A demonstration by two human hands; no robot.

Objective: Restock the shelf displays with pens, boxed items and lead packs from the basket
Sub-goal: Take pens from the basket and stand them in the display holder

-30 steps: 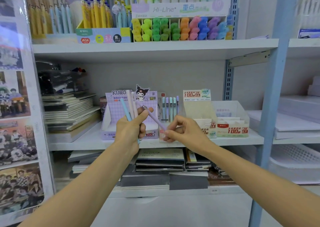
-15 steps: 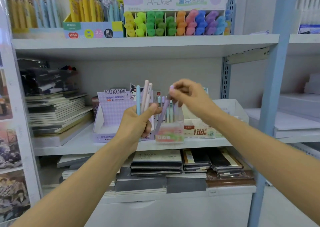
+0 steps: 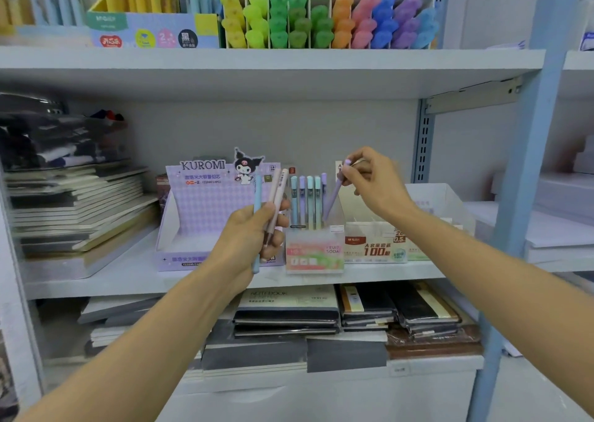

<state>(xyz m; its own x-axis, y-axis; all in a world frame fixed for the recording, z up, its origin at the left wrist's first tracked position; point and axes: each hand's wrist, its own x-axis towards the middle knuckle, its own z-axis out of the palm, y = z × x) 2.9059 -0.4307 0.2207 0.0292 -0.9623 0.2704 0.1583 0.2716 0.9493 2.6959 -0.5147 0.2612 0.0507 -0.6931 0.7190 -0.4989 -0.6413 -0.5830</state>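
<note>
Head view, single wide-angle camera: sitting at head height, facing forward and slightly downward into a stationery shelving unit, standing close. The middle shelf (image 3: 112, 277) is running across frame centre, the upper shelf (image 3: 257, 58) is crossing near the top, stacked notebooks (image 3: 286, 309) are lying below. Forearms are entering from both bottom corners, left hand (image 3: 247, 238) and right hand (image 3: 373, 183) meeting near centre. The blue upright (image 3: 543, 132) is leaning at right

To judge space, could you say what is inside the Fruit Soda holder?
Five upright pens, teal and purple; a tilted purple pen, pinched by the right hand, reaches the rim of the holder. Its front panel hides their lower ends.
</note>
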